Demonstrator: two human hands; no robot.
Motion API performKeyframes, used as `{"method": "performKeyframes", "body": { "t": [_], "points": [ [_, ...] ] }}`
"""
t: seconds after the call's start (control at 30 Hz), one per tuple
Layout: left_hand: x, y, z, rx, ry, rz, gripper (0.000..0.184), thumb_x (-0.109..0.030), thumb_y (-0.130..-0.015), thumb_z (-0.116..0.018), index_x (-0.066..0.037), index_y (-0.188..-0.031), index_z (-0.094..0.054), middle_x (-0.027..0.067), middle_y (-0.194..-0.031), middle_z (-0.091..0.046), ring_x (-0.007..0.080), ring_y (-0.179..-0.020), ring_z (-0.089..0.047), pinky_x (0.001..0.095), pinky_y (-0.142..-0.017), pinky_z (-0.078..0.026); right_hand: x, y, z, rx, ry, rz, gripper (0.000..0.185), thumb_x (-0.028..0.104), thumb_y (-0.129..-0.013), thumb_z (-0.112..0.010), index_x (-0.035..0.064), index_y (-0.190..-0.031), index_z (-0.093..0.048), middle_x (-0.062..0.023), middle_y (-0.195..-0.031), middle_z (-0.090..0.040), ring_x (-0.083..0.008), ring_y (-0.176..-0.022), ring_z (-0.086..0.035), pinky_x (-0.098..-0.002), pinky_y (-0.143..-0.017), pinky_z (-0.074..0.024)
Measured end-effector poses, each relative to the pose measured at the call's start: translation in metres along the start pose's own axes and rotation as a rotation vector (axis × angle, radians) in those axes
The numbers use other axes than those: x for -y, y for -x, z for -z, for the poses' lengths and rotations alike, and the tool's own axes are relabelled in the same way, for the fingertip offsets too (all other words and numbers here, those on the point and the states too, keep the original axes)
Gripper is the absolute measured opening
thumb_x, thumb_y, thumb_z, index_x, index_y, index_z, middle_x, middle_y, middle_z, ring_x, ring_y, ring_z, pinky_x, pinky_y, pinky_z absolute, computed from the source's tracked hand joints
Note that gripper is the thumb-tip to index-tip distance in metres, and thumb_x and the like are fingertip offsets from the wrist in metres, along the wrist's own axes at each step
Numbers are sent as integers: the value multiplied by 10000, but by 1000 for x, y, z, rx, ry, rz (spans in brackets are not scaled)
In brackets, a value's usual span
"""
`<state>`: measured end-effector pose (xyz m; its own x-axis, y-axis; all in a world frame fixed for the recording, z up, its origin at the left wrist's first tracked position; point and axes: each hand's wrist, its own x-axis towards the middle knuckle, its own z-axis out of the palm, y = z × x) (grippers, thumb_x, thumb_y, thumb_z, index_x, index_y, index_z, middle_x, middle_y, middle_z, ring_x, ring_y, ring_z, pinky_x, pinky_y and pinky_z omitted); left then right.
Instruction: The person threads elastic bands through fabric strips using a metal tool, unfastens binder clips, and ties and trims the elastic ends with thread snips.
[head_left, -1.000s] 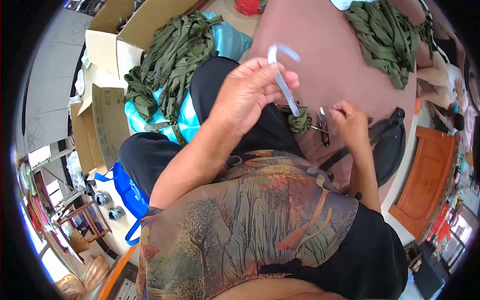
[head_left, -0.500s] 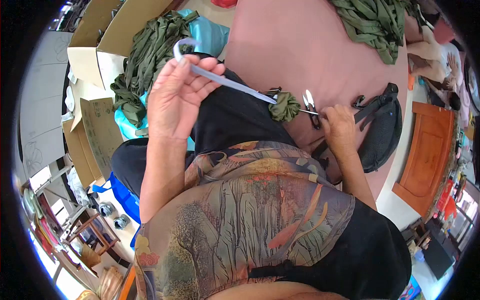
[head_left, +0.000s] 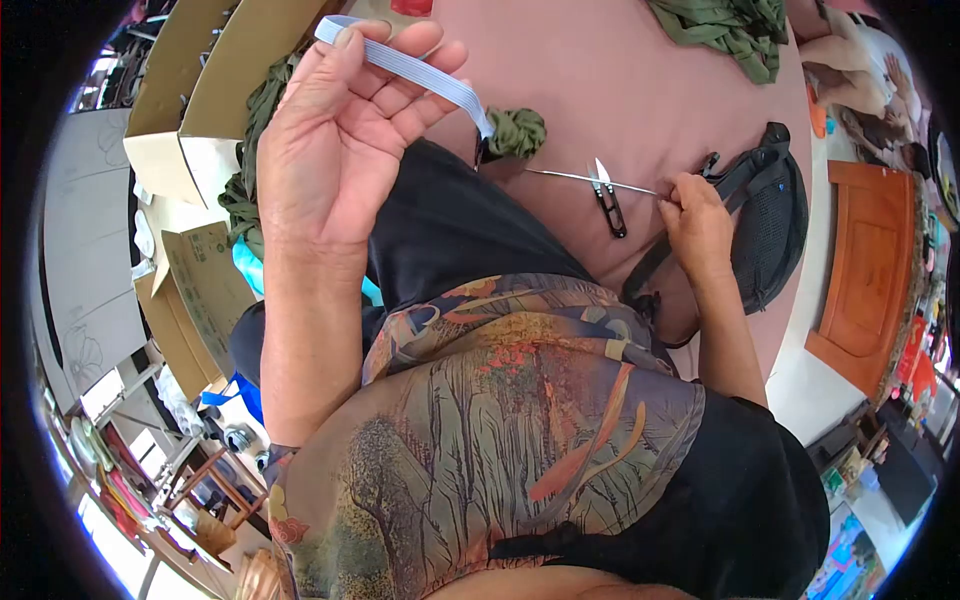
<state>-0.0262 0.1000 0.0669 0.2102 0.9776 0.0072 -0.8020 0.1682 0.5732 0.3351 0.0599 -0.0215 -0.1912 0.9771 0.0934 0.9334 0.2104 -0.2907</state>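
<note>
My left hand (head_left: 335, 140), palm up, pinches a white elastic band (head_left: 420, 75) between thumb and fingers. The band slants down to a bunched dark green fabric piece (head_left: 516, 133) beside my black-trousered leg. Whether it passes through the fabric is hidden. My right hand (head_left: 697, 222) closes on the right end of a thin metal rod (head_left: 575, 178). The rod points left, its tip just below the green fabric and apart from it. Under the rod lie small black-handled thread snips (head_left: 608, 205), their blades spread.
A pink-covered surface (head_left: 570, 60) spreads ahead. A black mesh bag (head_left: 768, 235) lies beyond my right hand. More green fabric (head_left: 735, 35) is heaped at the far right. Cardboard boxes (head_left: 160, 165) stand at left. Another person's hand (head_left: 893, 72) shows at upper right.
My left hand has moved up with the elastic band, and the green fabric has shifted up and left. The rod has come out of the fabric, its length now exposed.
</note>
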Motion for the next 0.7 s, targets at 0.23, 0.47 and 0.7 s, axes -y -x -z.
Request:
{"method": "performKeyframes", "body": {
  "t": [0.23, 0.47, 0.7],
  "points": [
    [6, -20, -38, -16, -78, -22, 265, -197, -1005, -455, 3, -1155, -541, 223, -1162, -614, 389, -1155, -565, 528, -980, -467, 9, 20, -6, -53, -110, 79, 125, 106, -801, -655, 78, -911, -600, -118, -851, -578, -327, -845, -591, -421, -714, -488],
    [23, -33, -78, -70, -146, -108, 202, -186, -987, -500, -50, -1124, -558, 189, -1094, -645, 354, -1068, -625, 502, -917, -518, 43, -6, -25, -127, -141, 246, 141, 123, -797, -648, 88, -933, -638, -98, -863, -546, -296, -844, -578, -396, -713, -486],
    [33, -14, -43, -211, -240, -137, 208, -194, -981, -525, -6, -1059, -567, 185, -1044, -653, 266, -955, -659, 406, -849, -541, 60, -32, -56, -81, -11, 390, 48, 104, -792, -581, 90, -829, -608, -89, -846, -544, -271, -805, -561, -379, -663, -480]
  ]
}}
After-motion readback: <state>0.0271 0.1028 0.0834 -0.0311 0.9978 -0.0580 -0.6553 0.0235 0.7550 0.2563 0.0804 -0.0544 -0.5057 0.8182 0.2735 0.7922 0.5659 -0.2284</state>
